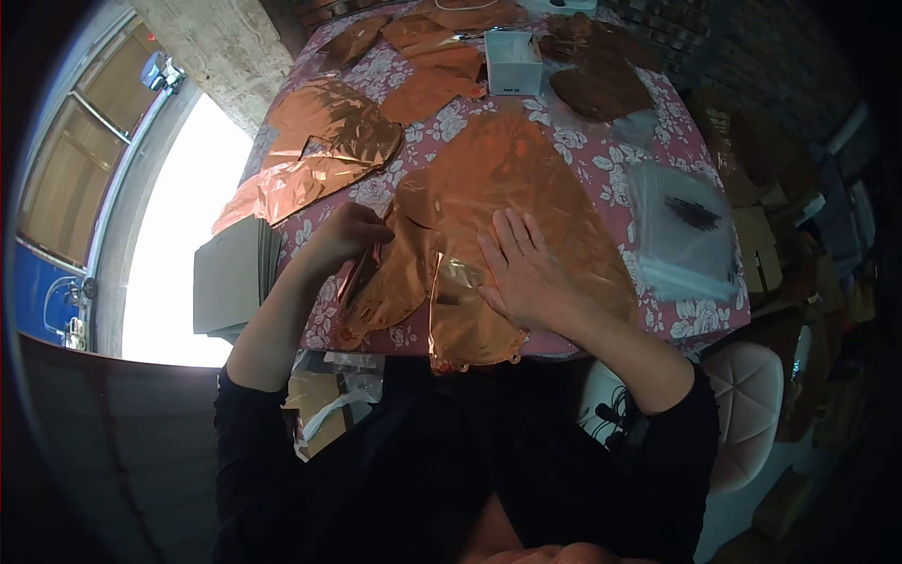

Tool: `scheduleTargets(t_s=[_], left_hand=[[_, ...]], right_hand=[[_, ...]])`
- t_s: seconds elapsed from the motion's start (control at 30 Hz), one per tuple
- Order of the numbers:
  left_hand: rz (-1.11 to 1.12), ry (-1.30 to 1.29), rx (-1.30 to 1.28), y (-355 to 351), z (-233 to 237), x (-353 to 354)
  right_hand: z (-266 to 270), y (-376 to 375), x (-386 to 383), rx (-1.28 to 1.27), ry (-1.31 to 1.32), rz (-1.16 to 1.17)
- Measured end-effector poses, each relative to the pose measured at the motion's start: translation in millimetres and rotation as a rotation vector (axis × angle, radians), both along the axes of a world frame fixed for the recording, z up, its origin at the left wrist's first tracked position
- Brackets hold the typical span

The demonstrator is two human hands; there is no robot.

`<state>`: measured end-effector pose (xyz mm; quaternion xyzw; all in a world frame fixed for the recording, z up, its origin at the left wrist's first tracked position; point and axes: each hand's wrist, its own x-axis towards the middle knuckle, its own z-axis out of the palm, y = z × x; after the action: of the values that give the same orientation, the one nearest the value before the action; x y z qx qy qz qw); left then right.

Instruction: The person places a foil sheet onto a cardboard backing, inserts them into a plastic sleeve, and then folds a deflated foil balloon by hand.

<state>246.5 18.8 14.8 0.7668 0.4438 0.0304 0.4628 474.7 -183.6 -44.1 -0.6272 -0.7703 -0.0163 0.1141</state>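
Observation:
A large copper-coloured foil balloon [512,160], uninflated, lies flat at the near side of the table. My right hand [526,273] rests palm down on it, fingers stretched out. Left of it, folded copper foil [406,268] with creased, shiny flaps extends toward the table's front edge. My left hand [352,233] is closed at the left edge of this folded part, its fingertips pinching the foil; the exact grip is partly hidden. Another copper foil balloon [334,132] lies farther left, wrinkled and reflecting light.
A flowered tablecloth [611,211] covers the table. At the left edge is a stack of grey cards [230,277]; at the right, clear plastic bags [684,230]. A white box [514,64] stands at the back among more foil pieces [601,86]. A padded stool [747,414] is at right.

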Motion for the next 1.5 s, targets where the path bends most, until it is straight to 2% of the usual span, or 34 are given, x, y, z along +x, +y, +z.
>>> scheduleTargets(t_s=[0.1,0.2,0.27,0.4,0.47,0.7,0.8,0.9,0.97,1.1,1.2,1.23,1.27,1.33,1.37,1.43,1.47,1.5], left_hand=[[-0.023,0.046,-0.064,3,8,-2],[-0.105,-0.062,0.023,14,9,-4],[-0.152,-0.051,-0.102,17,21,-2],[-0.177,0.005,-0.119,11,35,4],[-0.346,0.096,0.014,15,34,4],[-0.372,0.116,0.043,0,44,11],[-0.433,0.041,0.046,-15,57,27],[-0.522,0.088,0.1,-15,53,39],[-0.656,0.169,0.228,-22,58,52],[-0.656,0.178,0.19,-44,58,73],[-0.739,0.352,0.119,-75,82,90],[-0.81,0.199,0.161,-63,66,88],[-0.811,0.2,0.161,-43,48,86],[-0.865,-0.227,0.62,0,13,82],[-0.868,-0.226,0.623,13,-2,82],[-0.28,-0.335,0.632,31,-27,83],[-0.283,-0.338,0.635,33,-37,84],[-0.332,-0.399,0.698,33,-48,84]], right_hand=[[0,0,0,0.005,-0.004,0.005],[-2,0,0,0.015,-0.005,0.003],[-2,-1,0,0.012,-0.005,0.002],[-1,-1,0,0.019,0.0,-0.004],[-2,-1,0,0.019,0.012,0.0],[-4,0,1,0.023,-0.012,0.006],[-3,0,1,0.015,-0.018,0.007],[-3,0,1,0.005,-0.002,0.001],[-2,0,0,-0.031,-0.005,-0.01],[-1,0,-1,-0.065,-0.008,-0.021],[7,1,-2,-0.073,0.022,-0.024],[23,1,-2,-0.234,-0.084,-0.023],[31,1,-3,-0.395,-0.19,-0.021],[27,-10,5,-0.302,0.191,-0.1],[-6,1,6,-0.172,0.006,-0.05],[-1,0,4,-0.189,0.037,-0.077],[1,-1,4,-0.209,0.067,-0.102],[-22,3,9,-0.109,0.115,-0.045]])
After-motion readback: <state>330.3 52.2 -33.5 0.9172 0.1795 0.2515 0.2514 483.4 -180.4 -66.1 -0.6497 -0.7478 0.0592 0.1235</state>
